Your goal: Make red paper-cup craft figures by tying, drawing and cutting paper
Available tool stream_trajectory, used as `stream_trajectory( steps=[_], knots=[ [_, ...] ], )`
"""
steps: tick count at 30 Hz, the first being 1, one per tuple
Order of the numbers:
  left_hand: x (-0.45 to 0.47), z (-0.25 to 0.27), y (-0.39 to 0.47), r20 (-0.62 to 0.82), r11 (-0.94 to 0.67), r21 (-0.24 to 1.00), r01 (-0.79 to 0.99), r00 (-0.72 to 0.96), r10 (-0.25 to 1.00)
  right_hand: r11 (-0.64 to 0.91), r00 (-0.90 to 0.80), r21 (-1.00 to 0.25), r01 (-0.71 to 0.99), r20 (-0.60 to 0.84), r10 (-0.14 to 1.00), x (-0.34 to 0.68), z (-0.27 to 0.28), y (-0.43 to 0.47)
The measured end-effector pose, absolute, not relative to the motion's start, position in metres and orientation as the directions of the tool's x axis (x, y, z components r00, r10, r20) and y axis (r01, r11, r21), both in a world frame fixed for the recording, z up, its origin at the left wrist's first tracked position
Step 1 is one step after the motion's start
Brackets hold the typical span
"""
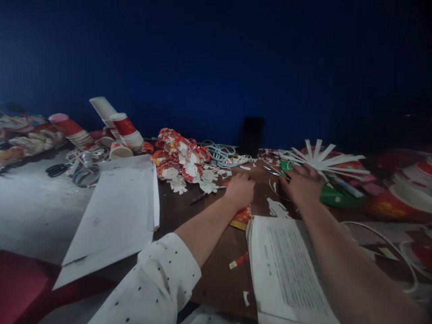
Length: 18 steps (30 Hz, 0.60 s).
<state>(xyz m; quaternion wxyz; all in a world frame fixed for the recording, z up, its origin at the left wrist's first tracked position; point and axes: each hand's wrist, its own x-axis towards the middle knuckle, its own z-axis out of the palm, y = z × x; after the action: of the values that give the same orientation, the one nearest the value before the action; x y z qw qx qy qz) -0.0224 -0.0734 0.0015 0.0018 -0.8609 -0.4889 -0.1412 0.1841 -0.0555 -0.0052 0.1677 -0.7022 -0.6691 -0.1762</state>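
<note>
My left hand [240,192] lies low over the dark brown tabletop, its fingers curled down on a red and gold piece of paper [240,219]. A dark pointed tool [199,198] lies just left of that hand, partly hidden. My right hand [306,183] is closed at the handle end of a pair of scissors [271,171]; the blades point left, and the fingers cover the handles. Between my hands lies a white paper cutout [277,208] with finger-like strips. A heap of red and white paper cutouts [184,157] is beyond my left hand.
An open booklet [286,265] lies in front of me, and a large white sheet [118,207] to the left. Paper cups [126,130] stand behind it. Pale blue cord [219,153] lies at the back. A fan of white strips [322,157] and a red paper tub [405,198] are right.
</note>
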Motion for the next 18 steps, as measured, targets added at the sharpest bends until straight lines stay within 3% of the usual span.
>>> stream_trajectory(
  steps=[9, 18],
  knots=[
    [-0.0212, 0.0024, -0.0733, 0.213, -0.532, 0.145, 0.834, 0.498, 0.840, -0.011, 0.055, -0.087, 0.996, 0.513, 0.857, 0.1864, -0.0127, -0.0495],
    [-0.0219, 0.0032, -0.0751, 0.222, -0.539, 0.135, 0.831, 0.505, 0.834, 0.017, 0.020, -0.060, 0.998, 0.557, 0.830, 0.1831, -0.0139, -0.0509]
  ],
)
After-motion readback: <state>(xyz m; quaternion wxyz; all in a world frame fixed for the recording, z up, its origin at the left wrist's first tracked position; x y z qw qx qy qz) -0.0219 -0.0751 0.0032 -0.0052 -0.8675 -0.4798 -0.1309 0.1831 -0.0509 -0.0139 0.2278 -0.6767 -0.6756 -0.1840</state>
